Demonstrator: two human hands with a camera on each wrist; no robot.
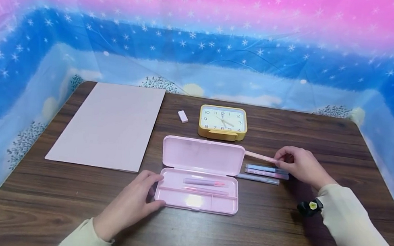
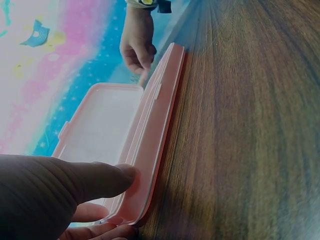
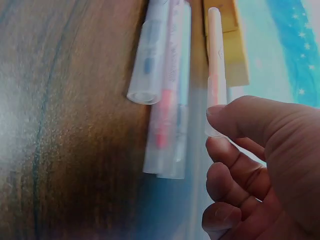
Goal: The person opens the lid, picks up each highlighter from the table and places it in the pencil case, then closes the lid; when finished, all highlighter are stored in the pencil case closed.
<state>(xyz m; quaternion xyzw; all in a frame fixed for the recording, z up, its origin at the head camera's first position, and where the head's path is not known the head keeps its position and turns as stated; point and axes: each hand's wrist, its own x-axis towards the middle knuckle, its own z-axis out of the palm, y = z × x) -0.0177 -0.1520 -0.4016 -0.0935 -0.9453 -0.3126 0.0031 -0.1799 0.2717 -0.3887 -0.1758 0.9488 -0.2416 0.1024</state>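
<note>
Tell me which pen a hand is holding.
The peach pen, pinched in the right hand; three other pens lie loose on the table, and two pens lie inside the open pink case.

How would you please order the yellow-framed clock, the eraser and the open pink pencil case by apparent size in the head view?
1. Open pink pencil case
2. Yellow-framed clock
3. Eraser

From the left wrist, the pale pink plastic pencil case (image 2: 156, 140) hides the two slim pinkish pens (image 1: 206, 183) inside. Blurred print on the slim, clear-capped lilac pen (image 3: 171, 75) beats me; the right wrist view crops its far end. The head view cuts off the cream right sleeve (image 1: 357, 224).
</note>
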